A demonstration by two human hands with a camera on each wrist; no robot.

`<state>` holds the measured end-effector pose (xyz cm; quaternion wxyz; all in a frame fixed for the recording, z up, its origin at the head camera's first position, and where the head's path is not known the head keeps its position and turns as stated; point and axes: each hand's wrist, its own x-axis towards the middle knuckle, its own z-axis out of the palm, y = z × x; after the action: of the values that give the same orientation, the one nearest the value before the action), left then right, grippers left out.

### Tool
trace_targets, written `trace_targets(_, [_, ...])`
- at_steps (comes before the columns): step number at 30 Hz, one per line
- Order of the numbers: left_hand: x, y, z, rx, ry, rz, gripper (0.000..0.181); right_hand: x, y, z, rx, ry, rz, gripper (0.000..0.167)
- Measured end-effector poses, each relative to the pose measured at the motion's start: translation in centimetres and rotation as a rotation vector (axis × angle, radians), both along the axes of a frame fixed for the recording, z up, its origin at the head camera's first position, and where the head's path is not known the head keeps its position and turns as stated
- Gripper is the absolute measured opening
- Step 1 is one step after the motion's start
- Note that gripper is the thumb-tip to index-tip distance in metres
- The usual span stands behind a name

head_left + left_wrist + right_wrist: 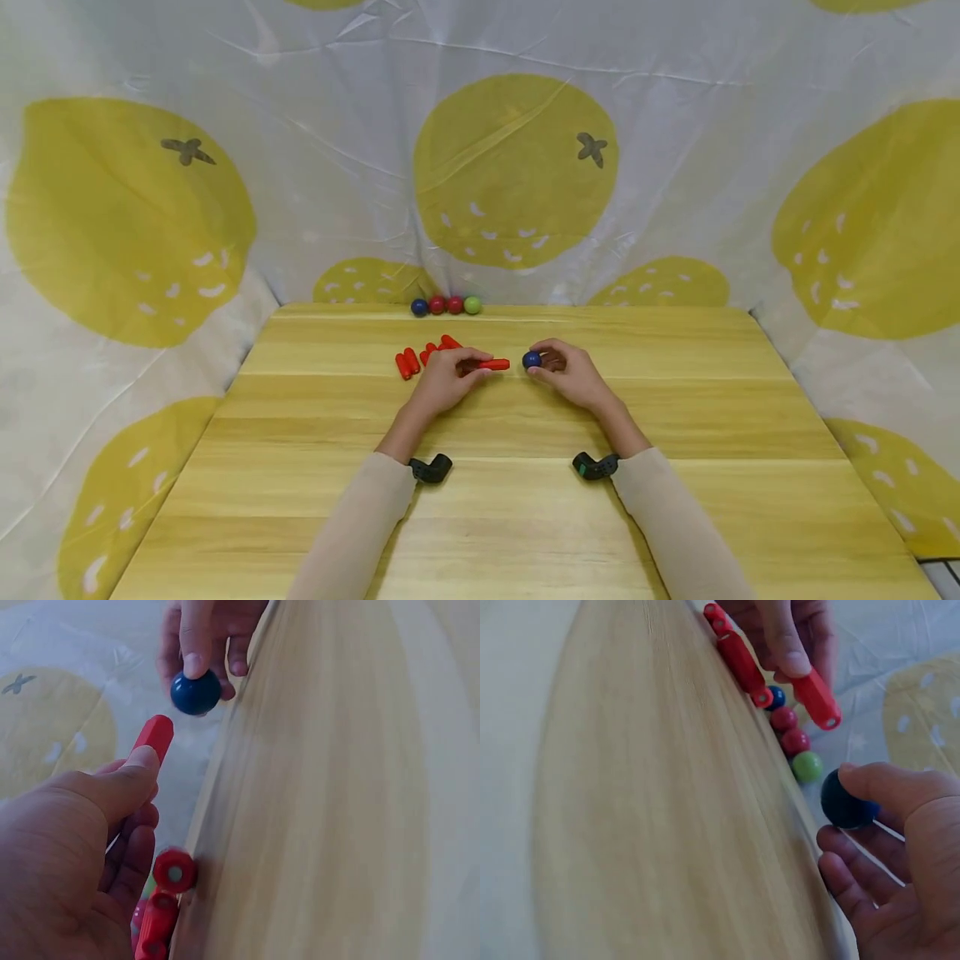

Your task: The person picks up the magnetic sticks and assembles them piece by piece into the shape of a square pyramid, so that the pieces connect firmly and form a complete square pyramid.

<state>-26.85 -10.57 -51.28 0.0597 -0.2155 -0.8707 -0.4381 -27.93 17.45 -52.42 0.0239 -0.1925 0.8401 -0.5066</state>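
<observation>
My left hand [447, 379] pinches a red stick [496, 364] between thumb and fingers, its free end pointing right. Facing it, my right hand [574, 375] holds a dark blue ball [532, 359] by the fingertips. A small gap separates stick and ball in the head view. In the left wrist view the red stick [156, 735] stands out past the left thumb, below the blue ball [196, 693]. The right wrist view shows the ball [846, 801] against the right thumb, apart from the stick [817, 699].
Several red sticks [407, 363] lie on the wooden table [510, 517] beside and behind my left hand. At the back edge stand a blue ball [419, 307], two red balls [446, 305] and a green ball [472, 305] in a row, before a lemon-patterned cloth [675, 192].
</observation>
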Motion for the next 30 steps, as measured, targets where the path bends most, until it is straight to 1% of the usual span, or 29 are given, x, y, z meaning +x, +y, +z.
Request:
trace_targets(2, [0.0, 0.3, -0.1, 0.002, 0.009, 0.002, 0.02, 0.1, -0.3, 0.1, -0.017, -0.001, 0.019, 0.037])
trace_targets(6, [0.1, 0.7, 0.0, 0.017, 0.02, -0.024, 0.019, 0.4, -0.8, 0.3, -0.046, -0.013, 0.047, 0.038])
trace_targets(9, [0.2, 1.0, 0.0, 0.021, 0.017, -0.044, 0.019, 0.6, -1.0, 0.5, -0.041, -0.023, 0.06, 0.04])
trace_targets(11, [0.2, 1.1, -0.1, 0.02, 0.015, -0.05, 0.019, 1.0, -1.1, 1.0, -0.03, -0.029, 0.07, 0.041])
trace_targets(14, [0.2, 1.4, -0.2, 0.024, 0.011, -0.057, 0.018, 1.0, -0.8, 0.8, -0.019, -0.012, 0.077, 0.044])
trace_targets(17, [0.1, 1.8, -0.2, 0.026, 0.0, -0.065, 0.018, 0.9, -0.6, 0.4, -0.01, 0.028, 0.081, 0.046])
trace_targets(18, [0.1, 1.9, -0.2, 0.025, 0.0, -0.067, 0.017, 0.6, -0.6, -0.1, -0.004, 0.042, 0.08, 0.045])
trace_targets(20, [0.1, 2.1, -0.3, 0.02, -0.001, -0.077, 0.017, 0.5, -0.6, -0.3, 0.02, 0.063, 0.084, 0.041])
trace_targets(25, [0.1, 2.4, -0.5, -0.005, -0.002, -0.091, 0.016, 0.5, -0.8, -0.4, 0.057, 0.092, 0.116, 0.028])
trace_targets(30, [0.4, 2.6, -0.6, -0.022, -0.007, -0.093, 0.018, 0.6, -0.9, -0.6, 0.091, 0.099, 0.13, 0.022])
